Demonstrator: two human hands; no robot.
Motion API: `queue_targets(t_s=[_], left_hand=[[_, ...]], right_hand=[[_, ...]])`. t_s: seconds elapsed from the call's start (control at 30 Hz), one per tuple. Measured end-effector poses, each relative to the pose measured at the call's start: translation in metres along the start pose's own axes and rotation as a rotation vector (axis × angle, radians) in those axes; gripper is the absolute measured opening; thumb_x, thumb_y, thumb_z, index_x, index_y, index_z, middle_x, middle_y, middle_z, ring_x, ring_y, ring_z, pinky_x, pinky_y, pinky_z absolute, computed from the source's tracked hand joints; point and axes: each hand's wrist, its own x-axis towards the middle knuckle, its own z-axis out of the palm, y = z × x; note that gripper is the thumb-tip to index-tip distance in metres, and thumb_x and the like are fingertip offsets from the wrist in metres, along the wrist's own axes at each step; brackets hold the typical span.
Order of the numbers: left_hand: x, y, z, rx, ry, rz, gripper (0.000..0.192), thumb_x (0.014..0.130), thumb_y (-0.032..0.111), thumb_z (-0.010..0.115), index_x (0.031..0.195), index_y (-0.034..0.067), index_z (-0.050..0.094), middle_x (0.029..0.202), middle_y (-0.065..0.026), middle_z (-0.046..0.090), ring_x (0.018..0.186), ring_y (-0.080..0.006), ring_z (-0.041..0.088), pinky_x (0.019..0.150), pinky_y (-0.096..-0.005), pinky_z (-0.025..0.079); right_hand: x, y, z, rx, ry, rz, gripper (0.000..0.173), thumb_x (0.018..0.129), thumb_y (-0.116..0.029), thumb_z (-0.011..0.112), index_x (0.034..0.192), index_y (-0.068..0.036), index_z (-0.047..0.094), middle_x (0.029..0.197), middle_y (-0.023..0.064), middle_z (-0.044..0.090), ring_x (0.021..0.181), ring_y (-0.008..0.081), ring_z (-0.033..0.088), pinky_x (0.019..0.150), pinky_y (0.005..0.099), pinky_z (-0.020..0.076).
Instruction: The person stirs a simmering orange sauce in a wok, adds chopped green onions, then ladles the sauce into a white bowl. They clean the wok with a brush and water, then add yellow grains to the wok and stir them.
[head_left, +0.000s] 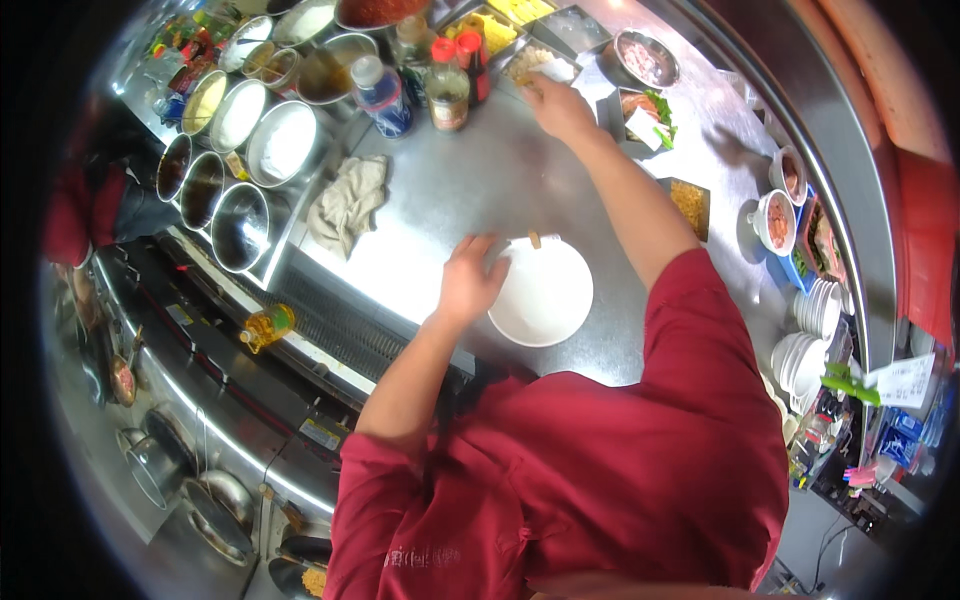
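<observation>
A round white bowl sits on the steel counter before me, with a wooden clothespin at its far rim. My left hand is at the bowl's left edge, fingers apart, with nothing seen in it. Stretched out to the far side, my right hand is at the near edge of a container of pale chopped food; something small and brownish shows at its fingertips, but whether it is held cannot be told. White paper lies on that container. A crumpled cloth lies left of the bowl.
Bottles stand at the back, beside steel bowls of white contents. Boxes with garnish and golden crumbs, then stacked white bowls, line the right. An oil bottle lies at the left. A person's dark red sleeve shows far left.
</observation>
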Motion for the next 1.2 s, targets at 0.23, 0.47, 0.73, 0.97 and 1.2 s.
queue_targets(t_s=[0.23,0.47,0.73,0.97,1.2], left_hand=[[-0.127,-0.039,-0.08,-0.379,0.027,-0.591,0.028,0.098,0.008,0.065,0.123,-0.006,0.063,0.112,-0.011,0.071,0.103,-0.0168,0.066,0.091,-0.0297,0.052],[-0.26,-0.057,-0.116,-0.501,0.31,-0.862,0.028,0.1,0.014,0.067,0.12,-0.005,0.063,0.106,-0.0077,0.07,0.094,-0.0149,0.066,0.088,-0.0284,0.052],[-0.34,-0.063,-0.105,-0.541,0.424,-0.924,0.029,0.099,0.013,0.067,0.12,-0.007,0.064,0.104,-0.0087,0.071,0.095,-0.0133,0.064,0.088,-0.0265,0.05],[-0.419,-0.039,-0.1,-0.74,0.746,-1.002,0.03,0.097,0.012,0.069,0.12,-0.006,0.065,0.1,-0.0077,0.071,0.085,-0.0134,0.065,0.073,-0.0253,0.051],[-0.518,-0.009,-0.082,-0.644,1.137,-0.973,0.03,0.097,0.018,0.068,0.119,-0.003,0.069,0.092,-0.0076,0.074,0.082,-0.0137,0.067,0.073,-0.0279,0.053]], right_hand=[[0.038,-0.001,0.031,-0.255,-0.111,-0.011,0.045,0.097,-0.046,0.06,0.122,-0.01,0.071,0.115,0.0178,0.071,0.108,0.0382,0.067,0.09,0.0504,0.0536],[-0.066,0.024,0.022,-0.181,-0.249,-0.418,0.026,0.098,-0.03,0.061,0.119,-0.021,0.074,0.102,0.0106,0.071,0.092,0.0356,0.068,0.083,0.0466,0.0552],[-0.095,-0.001,-0.034,-0.055,-0.236,-0.248,0.024,0.097,-0.025,0.064,0.112,-0.011,0.075,0.102,0.0134,0.075,0.095,0.0338,0.071,0.081,0.0436,0.0552],[-0.175,-0.139,-0.012,0.656,-0.192,-0.131,0.023,0.099,-0.025,0.067,0.104,-0.004,0.073,0.081,0.0054,0.074,0.075,0.0122,0.068,0.07,0.0322,0.0532],[-0.372,-0.404,0.115,0.549,-1.178,-0.807,0.023,0.095,-0.019,0.069,0.109,-0.001,0.07,0.084,0.0077,0.072,0.076,0.016,0.068,0.07,0.0337,0.0541]])
